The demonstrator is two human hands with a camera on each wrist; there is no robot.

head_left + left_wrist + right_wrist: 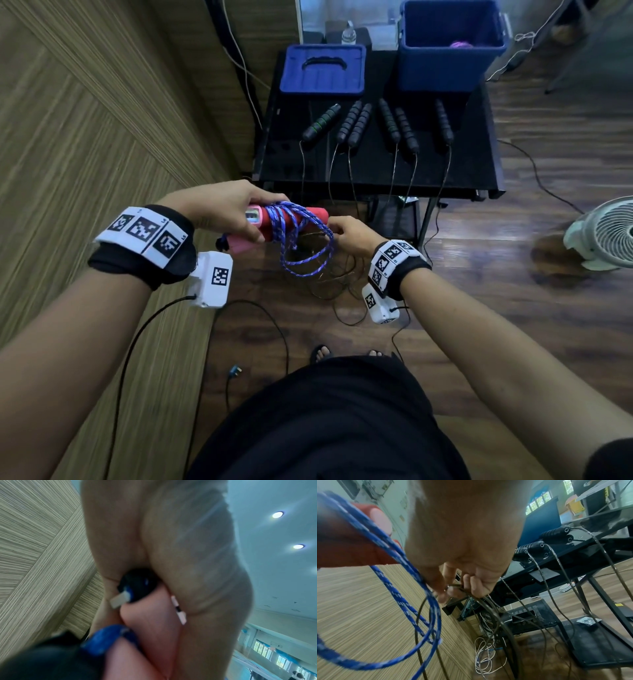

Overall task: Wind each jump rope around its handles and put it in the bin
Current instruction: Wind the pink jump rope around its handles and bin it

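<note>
My left hand (pixel 226 212) grips a pair of red jump-rope handles (pixel 291 219) (pixel 154 622) held level in front of me. Blue braided rope (pixel 301 246) (pixel 406 601) is wound round them, with loose loops hanging below. At the loops' right side my right hand (pixel 346 234) (pixel 453 585) pinches the blue rope; thin dark cords also run past its fingers. Several black jump-rope handles (pixel 376 126) (pixel 539 545) lie side by side on the black table (pixel 472 171), their thin wire ropes hanging over the front edge. The open blue bin (pixel 448 44) stands at the table's back right, with something purple inside.
A blue lid (pixel 322 68) lies at the table's back left. A wood-panel wall (pixel 85 137) runs along my left. A white fan (pixel 606 233) stands on the floor at right. Cables (pixel 267 329) trail across the floor near my feet, and a shelf (pixel 590 642) sits under the table.
</note>
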